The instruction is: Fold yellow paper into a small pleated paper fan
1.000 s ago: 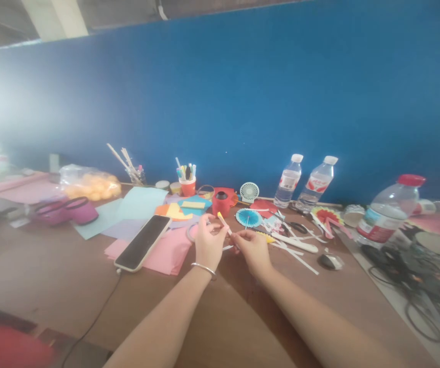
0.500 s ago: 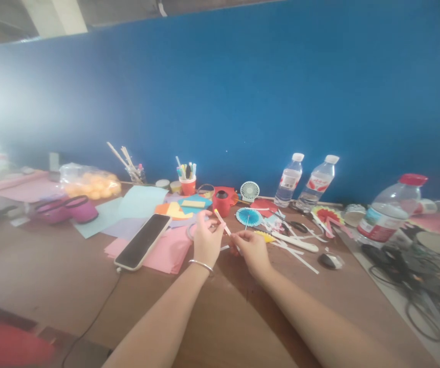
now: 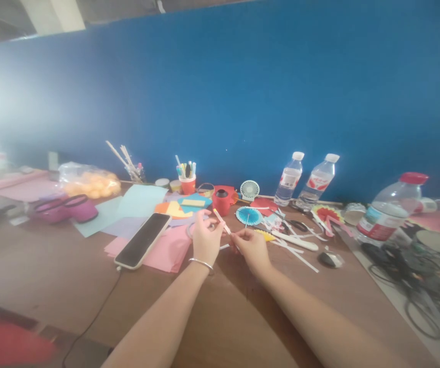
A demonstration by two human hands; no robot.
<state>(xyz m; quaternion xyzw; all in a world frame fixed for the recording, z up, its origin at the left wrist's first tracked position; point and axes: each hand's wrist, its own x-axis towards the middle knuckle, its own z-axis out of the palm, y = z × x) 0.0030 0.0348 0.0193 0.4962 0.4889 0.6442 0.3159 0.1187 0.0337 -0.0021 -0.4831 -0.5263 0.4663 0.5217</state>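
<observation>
Between my hands is a thin pale stick (image 3: pixel 219 216) with a yellowish tip, slanting up to the left; what it is made of I cannot make out. My left hand (image 3: pixel 206 236), with a silver bangle at the wrist, pinches its middle. The fingers of my right hand (image 3: pixel 251 248) close on its lower end. Just behind the hands stands a red pot-like container (image 3: pixel 221 203) with a dark top. A blue pleated paper fan (image 3: pixel 248 215) on a stick and a yellow pleated paper piece (image 3: pixel 265 235) lie beyond my right hand.
Left of my hands, a phone (image 3: pixel 143 241) rests on pink paper (image 3: pixel 172 250). White paper strips (image 3: pixel 294 255), a white-handled knife-like tool (image 3: pixel 295 240) and a mouse-shaped object (image 3: pixel 330 258) lie right. Water bottles (image 3: pixel 289 179) and a small fan (image 3: pixel 249 190) stand behind; a large bottle (image 3: pixel 391 209) stands far right.
The view has shifted very slightly. Both hands keep their pinch on the pale stick in nearly the same place, and the things on the table have not moved.
</observation>
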